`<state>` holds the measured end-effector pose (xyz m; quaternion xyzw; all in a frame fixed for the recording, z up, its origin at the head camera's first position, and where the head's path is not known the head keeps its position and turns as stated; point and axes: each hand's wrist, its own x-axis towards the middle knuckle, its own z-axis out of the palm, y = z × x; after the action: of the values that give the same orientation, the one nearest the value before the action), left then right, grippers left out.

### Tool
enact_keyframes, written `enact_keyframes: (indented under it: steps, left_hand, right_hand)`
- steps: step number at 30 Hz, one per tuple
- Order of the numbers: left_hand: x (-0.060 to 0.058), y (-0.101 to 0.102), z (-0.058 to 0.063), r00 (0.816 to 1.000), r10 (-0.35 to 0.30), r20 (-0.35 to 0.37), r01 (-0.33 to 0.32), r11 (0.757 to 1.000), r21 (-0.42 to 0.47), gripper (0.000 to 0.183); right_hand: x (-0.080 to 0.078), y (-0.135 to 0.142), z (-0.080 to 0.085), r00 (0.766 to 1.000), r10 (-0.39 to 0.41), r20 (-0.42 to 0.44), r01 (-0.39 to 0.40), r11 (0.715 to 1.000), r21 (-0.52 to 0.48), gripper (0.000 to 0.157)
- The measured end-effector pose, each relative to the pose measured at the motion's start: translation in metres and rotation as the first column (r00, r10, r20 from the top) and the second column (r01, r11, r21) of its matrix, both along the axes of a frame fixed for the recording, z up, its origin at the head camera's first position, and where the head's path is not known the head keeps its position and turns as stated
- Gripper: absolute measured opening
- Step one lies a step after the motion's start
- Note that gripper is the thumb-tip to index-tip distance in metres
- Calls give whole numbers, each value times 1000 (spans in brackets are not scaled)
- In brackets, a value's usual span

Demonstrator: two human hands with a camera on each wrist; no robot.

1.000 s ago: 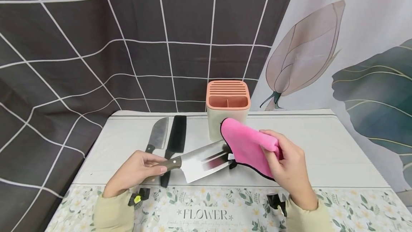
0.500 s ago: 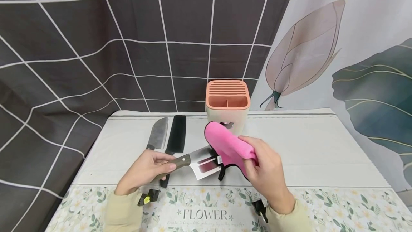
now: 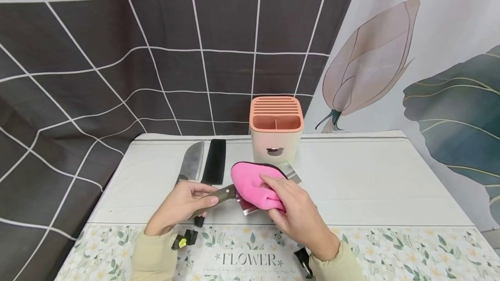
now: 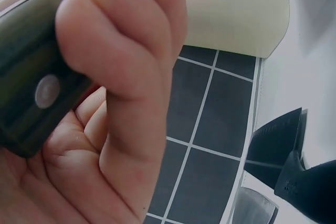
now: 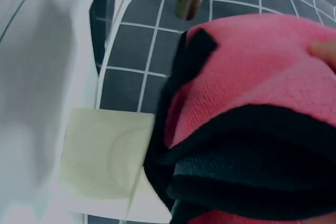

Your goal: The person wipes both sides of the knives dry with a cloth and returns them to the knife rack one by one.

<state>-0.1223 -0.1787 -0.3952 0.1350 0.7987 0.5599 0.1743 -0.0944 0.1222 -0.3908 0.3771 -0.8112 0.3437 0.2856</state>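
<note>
In the head view my left hand (image 3: 181, 205) grips the brown riveted handle of a cleaver (image 3: 223, 194), its blade pointing right. The handle (image 4: 31, 72) also fills the upper left of the left wrist view, with fingers curled round it. My right hand (image 3: 300, 214) holds a folded pink cloth (image 3: 251, 183) with black edging against the blade. Most of the blade is hidden under the cloth; a corner shows beyond it and a strip below. In the right wrist view the cloth (image 5: 262, 61) shows a dark inner fold.
Behind the cloth stands a cream knife holder (image 3: 275, 142) with an orange slotted top. A bare-bladed knife (image 3: 192, 161) and a black knife (image 3: 215, 161) lie left of it on the white table (image 3: 371, 181). A floral mat (image 3: 414, 246) covers the front edge.
My right hand has moved left with the cloth, along the blade from its far end towards the handle. The left hand has shifted slightly right with the cleaver.
</note>
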Motion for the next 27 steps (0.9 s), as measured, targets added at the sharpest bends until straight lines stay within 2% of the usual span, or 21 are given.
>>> enact_keyframes:
  steps: [3,7,10,18,27]
  left_hand:
    - [0,0,0,1000,1,3,-1,1000,6,37]
    - [0,1,1,1000,-14,6,14,1000,20,37]
    - [1,1,2,1000,-31,4,31,999,29,37]
    - [2,2,4,999,-40,-7,40,999,27,36]
    - [2,0,5,1000,-24,14,23,1000,20,37]
  right_hand:
    - [-1,0,-2,998,47,49,-50,997,51,60]
    - [-2,-1,-6,991,95,96,-110,982,156,46]
    - [-1,-1,-8,987,116,108,-137,967,217,42]
    - [-1,1,-9,986,80,147,-126,935,331,45]
    - [-2,4,-10,987,75,145,-123,925,358,49]
